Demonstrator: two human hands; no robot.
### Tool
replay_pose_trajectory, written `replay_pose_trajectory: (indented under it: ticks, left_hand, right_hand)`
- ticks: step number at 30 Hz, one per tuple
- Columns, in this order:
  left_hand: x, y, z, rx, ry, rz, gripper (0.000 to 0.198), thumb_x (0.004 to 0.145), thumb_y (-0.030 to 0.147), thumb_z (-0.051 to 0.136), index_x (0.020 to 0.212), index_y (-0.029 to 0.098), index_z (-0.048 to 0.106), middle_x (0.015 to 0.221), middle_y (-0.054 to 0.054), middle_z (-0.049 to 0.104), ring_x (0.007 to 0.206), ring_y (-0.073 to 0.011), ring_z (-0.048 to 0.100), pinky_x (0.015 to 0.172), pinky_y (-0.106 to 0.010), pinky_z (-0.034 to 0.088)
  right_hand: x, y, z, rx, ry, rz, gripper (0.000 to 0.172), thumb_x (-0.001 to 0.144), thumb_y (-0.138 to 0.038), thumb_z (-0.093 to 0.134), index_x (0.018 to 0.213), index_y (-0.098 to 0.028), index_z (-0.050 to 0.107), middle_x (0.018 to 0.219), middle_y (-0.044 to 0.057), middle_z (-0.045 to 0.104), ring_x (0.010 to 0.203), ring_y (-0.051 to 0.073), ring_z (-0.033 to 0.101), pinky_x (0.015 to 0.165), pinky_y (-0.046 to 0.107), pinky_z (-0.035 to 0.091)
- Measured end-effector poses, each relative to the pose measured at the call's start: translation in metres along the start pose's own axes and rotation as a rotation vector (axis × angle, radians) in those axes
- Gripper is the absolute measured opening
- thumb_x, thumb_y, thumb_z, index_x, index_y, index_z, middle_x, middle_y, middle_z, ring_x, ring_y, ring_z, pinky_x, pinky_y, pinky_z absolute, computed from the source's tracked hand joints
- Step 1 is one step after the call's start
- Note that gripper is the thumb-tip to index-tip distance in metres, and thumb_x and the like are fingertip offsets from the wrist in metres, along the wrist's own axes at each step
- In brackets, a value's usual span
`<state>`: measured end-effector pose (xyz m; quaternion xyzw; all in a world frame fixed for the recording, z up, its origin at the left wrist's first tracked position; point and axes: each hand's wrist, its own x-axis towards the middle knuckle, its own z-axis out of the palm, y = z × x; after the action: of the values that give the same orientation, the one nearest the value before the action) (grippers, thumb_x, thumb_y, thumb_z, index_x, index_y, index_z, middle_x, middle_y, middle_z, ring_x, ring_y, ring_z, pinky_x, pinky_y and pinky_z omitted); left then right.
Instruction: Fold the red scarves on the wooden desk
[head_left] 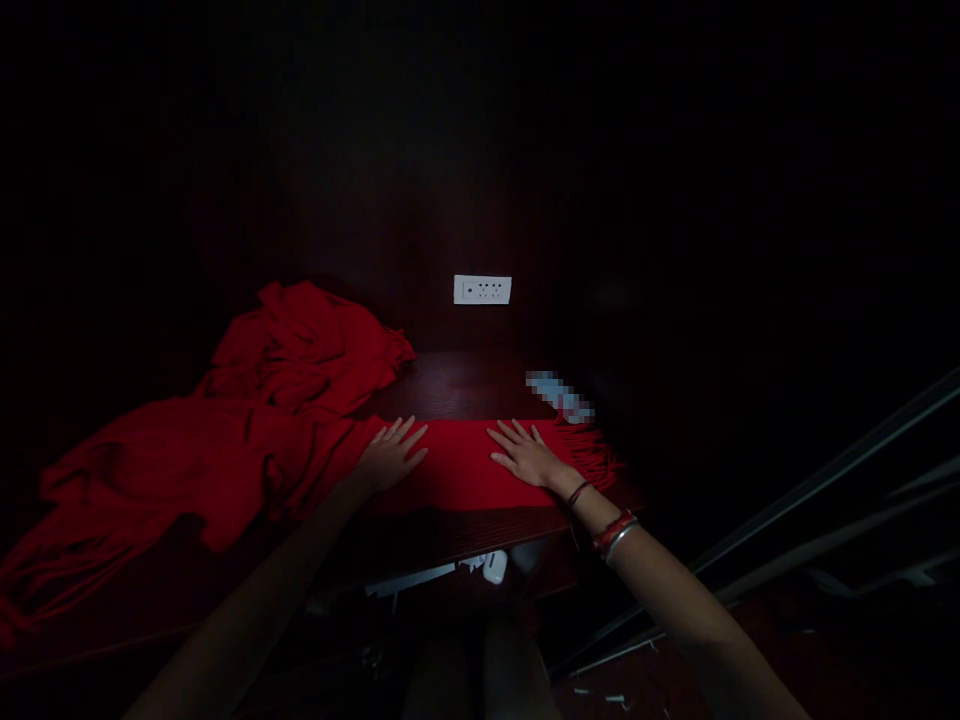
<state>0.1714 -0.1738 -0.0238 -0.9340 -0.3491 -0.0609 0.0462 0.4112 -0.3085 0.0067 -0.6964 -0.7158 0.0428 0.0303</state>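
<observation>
A red fringed scarf (457, 470) lies across the dark wooden surface, its right part spread flat and its fringe at the right end. My left hand (390, 455) rests palm down on the scarf with fingers spread, beside the bunched folds. Palm down too, my right hand (525, 457) lies on the flat part near the fringe, fingers apart. To the left the red cloth is heaped and crumpled, with more fringe hanging toward the lower left. Whether the heap is all one scarf, I cannot tell.
A white wall socket (482, 290) sits behind the dark tabletop (465, 375). Right of it, a blurred pale-blue object (559, 393) lies by the fringe. Below the front edge are a small white case (495, 567) and papers. Long pale rails (825, 470) run along the dim right side.
</observation>
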Motion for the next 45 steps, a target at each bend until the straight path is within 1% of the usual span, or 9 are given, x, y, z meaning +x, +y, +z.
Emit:
replay_pose_trajectory:
  ticks: [9, 14, 17, 20, 23, 29, 34, 40, 45]
  left_hand:
    - [0.007, 0.000, 0.001, 0.030, 0.008, 0.023, 0.049, 0.081, 0.043, 0.027, 0.125, 0.020, 0.030, 0.132, -0.009, 0.025, 0.120, -0.0256, 0.020, 0.094, -0.039, 0.020]
    - [0.008, 0.005, -0.004, -0.005, -0.022, 0.002, 0.050, 0.082, 0.043, 0.025, 0.125, 0.019, 0.028, 0.132, -0.010, 0.023, 0.120, -0.0260, 0.019, 0.094, -0.040, 0.021]
    - [0.017, 0.010, -0.014, -0.041, -0.074, 0.015, 0.054, 0.080, 0.046, 0.029, 0.126, 0.018, 0.028, 0.133, -0.012, 0.019, 0.121, -0.0270, 0.016, 0.094, -0.041, 0.020]
    - [0.040, 0.013, -0.027, -0.104, -0.070, 0.020, 0.060, 0.078, 0.052, 0.026, 0.127, 0.018, 0.023, 0.134, -0.011, 0.016, 0.122, -0.0252, 0.013, 0.095, -0.040, 0.019]
    - [0.069, 0.008, -0.028, -0.144, -0.072, -0.055, 0.061, 0.079, 0.053, 0.021, 0.128, 0.016, 0.020, 0.134, -0.012, 0.016, 0.122, -0.0242, 0.012, 0.095, -0.040, 0.019]
    - [0.107, -0.017, 0.001, -0.159, -0.145, -0.119, 0.068, 0.077, 0.057, 0.017, 0.129, 0.013, 0.017, 0.134, -0.013, 0.015, 0.122, -0.0259, 0.011, 0.094, -0.042, 0.018]
    - [0.116, -0.029, 0.011, -0.152, -0.134, -0.127, 0.069, 0.077, 0.058, 0.015, 0.128, 0.012, 0.019, 0.134, -0.011, 0.015, 0.122, -0.0242, 0.013, 0.095, -0.041, 0.018]
    - [0.119, -0.032, 0.018, -0.098, -0.026, -0.196, 0.067, 0.078, 0.055, 0.018, 0.126, 0.009, 0.024, 0.133, -0.009, 0.021, 0.122, -0.0212, 0.016, 0.096, -0.039, 0.018]
    - [0.119, -0.032, 0.025, -0.070, 0.042, -0.247, 0.067, 0.078, 0.054, 0.018, 0.125, 0.007, 0.026, 0.132, -0.010, 0.024, 0.121, -0.0206, 0.019, 0.096, -0.035, 0.021]
  right_hand:
    - [0.007, 0.045, 0.009, -0.002, -0.058, 0.344, 0.068, 0.076, -0.061, 0.012, 0.130, -0.020, 0.014, 0.136, 0.009, 0.010, 0.122, 0.027, 0.004, 0.097, 0.038, 0.010]
    - [0.013, 0.056, -0.008, -0.101, 0.213, 0.314, 0.054, 0.082, -0.043, 0.024, 0.125, -0.012, 0.029, 0.128, 0.015, 0.030, 0.118, 0.023, 0.024, 0.096, 0.033, 0.015]
    - [0.035, 0.075, -0.029, -0.158, 0.301, 0.460, 0.069, 0.073, -0.046, 0.042, 0.128, -0.010, 0.019, 0.125, 0.019, 0.032, 0.113, 0.028, 0.030, 0.093, 0.038, 0.018]
    - [0.064, 0.100, -0.047, -0.113, 0.096, 0.622, 0.097, 0.057, -0.052, 0.058, 0.130, -0.012, 0.009, 0.121, 0.022, 0.036, 0.109, 0.032, 0.035, 0.087, 0.042, 0.025]
    - [0.089, 0.122, -0.056, 0.000, -0.099, 0.670, 0.105, 0.051, -0.050, 0.063, 0.131, -0.015, 0.005, 0.119, 0.019, 0.040, 0.106, 0.031, 0.040, 0.081, 0.041, 0.032]
    - [0.111, 0.143, -0.054, 0.175, -0.106, 0.580, 0.096, 0.053, -0.037, 0.065, 0.129, -0.009, 0.013, 0.114, 0.016, 0.047, 0.091, 0.022, 0.053, 0.067, 0.026, 0.042]
    - [0.144, 0.122, -0.048, 0.132, -0.038, 0.510, 0.086, 0.055, -0.040, 0.063, 0.127, -0.015, 0.023, 0.112, 0.014, 0.049, 0.096, 0.024, 0.050, 0.071, 0.026, 0.041]
    - [0.221, 0.057, -0.036, 0.098, -0.008, 0.456, 0.090, 0.052, -0.049, 0.062, 0.126, -0.017, 0.022, 0.107, 0.014, 0.053, 0.097, 0.027, 0.049, 0.073, 0.033, 0.041]
    - [0.270, 0.011, -0.025, 0.071, 0.101, 0.488, 0.085, 0.058, -0.051, 0.058, 0.125, -0.014, 0.023, 0.106, 0.016, 0.052, 0.101, 0.027, 0.046, 0.077, 0.035, 0.039]
